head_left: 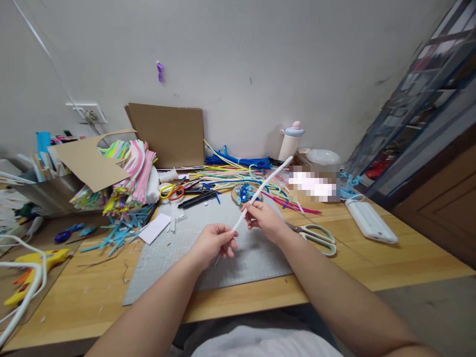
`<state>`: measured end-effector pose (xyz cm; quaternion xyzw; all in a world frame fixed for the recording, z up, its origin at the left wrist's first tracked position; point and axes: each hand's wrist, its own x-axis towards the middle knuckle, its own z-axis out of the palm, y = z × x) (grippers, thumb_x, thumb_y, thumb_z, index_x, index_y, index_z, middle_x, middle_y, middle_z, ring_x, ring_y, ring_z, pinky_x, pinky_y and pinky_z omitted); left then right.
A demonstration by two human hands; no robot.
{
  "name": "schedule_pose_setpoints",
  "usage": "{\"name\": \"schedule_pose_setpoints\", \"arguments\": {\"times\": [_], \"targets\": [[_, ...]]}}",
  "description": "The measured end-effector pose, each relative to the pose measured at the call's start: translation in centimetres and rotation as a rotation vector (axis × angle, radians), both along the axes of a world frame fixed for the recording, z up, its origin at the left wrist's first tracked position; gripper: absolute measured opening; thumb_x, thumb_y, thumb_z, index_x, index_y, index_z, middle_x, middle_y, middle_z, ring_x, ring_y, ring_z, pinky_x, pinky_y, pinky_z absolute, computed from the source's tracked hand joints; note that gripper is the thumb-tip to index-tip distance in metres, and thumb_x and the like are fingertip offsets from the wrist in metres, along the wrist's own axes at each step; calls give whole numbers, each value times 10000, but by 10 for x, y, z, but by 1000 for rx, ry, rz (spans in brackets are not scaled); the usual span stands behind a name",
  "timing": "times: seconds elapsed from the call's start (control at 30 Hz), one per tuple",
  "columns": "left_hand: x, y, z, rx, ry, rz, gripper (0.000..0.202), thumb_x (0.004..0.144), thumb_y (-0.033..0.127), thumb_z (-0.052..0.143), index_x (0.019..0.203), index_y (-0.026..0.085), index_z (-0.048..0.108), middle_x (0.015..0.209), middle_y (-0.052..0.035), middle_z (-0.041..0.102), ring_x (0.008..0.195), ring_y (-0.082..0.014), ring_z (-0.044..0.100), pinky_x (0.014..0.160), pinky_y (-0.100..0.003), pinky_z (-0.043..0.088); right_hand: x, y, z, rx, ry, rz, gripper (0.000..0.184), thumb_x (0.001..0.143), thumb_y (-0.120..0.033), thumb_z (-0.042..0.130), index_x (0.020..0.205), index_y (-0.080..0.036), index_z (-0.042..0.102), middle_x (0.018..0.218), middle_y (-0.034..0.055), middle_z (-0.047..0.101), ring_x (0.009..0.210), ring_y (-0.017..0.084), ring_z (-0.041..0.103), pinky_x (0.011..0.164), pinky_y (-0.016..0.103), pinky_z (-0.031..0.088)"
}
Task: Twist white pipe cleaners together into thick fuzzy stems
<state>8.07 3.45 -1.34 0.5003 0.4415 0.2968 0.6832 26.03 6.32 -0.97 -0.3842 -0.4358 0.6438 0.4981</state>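
A long white pipe cleaner point(265, 183) slants up to the right above a grey cutting mat point(241, 263). My left hand point(213, 243) is closed round its lower end, with a thin wire tip poking out below the fingers. My right hand point(265, 218) pinches the stem a little higher up. Both hands hover over the middle of the mat.
Pale green scissors point(316, 235) lie right of the mat, a white power bank point(370, 220) further right. Colourful pipe cleaners point(126, 181) are stacked at left under cardboard point(91, 161). A yellow glue gun point(35, 270) lies at the far left, and a bottle point(290, 140) stands by the wall.
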Motion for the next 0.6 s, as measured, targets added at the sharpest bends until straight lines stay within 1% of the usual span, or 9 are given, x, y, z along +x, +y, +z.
{"name": "schedule_pose_setpoints", "arguments": {"times": [0.07,0.13,0.2,0.33,0.47,0.6], "targets": [[-1,0,0,-14,-4,-23,305,679,388,684,788,115,602,585,-24,654,449,-101,593,422,-181,381,-2,-2,0,-6,-43,13,305,723,-445,669,751,-160,566,476,-46,549,347,64,461,328,165,386],[-1,-1,0,-26,-9,-53,317,672,387,697,792,102,624,592,-46,669,493,-116,615,477,-196,413,-4,-3,0,-9,-75,29,337,712,-477,661,742,-159,553,458,-45,552,315,60,441,295,154,350],[0,-2,0,-33,-20,-75,318,663,385,709,773,96,638,580,-50,669,496,-118,612,497,-203,418,-5,-4,1,-13,-91,42,349,701,-485,663,729,-160,537,459,-38,566,314,64,458,288,148,342],[-1,-3,1,-39,-67,-83,315,667,402,708,733,102,639,553,-32,647,477,-102,583,489,-199,401,-6,-6,3,-17,-83,74,353,699,-487,661,730,-164,523,468,-35,576,318,67,472,291,146,340],[-2,-4,3,-78,-135,-100,323,661,414,708,739,111,630,531,-9,605,454,-91,549,496,-215,420,-6,-6,2,-12,-47,96,352,702,-487,658,743,-166,521,477,-38,577,321,65,472,303,153,355],[0,-4,0,-61,-149,-48,304,658,383,722,735,104,629,523,-15,610,451,-91,555,480,-205,405,-8,-6,-1,13,-38,81,342,715,-485,653,749,-169,527,489,-35,589,337,73,495,311,158,374]]}}
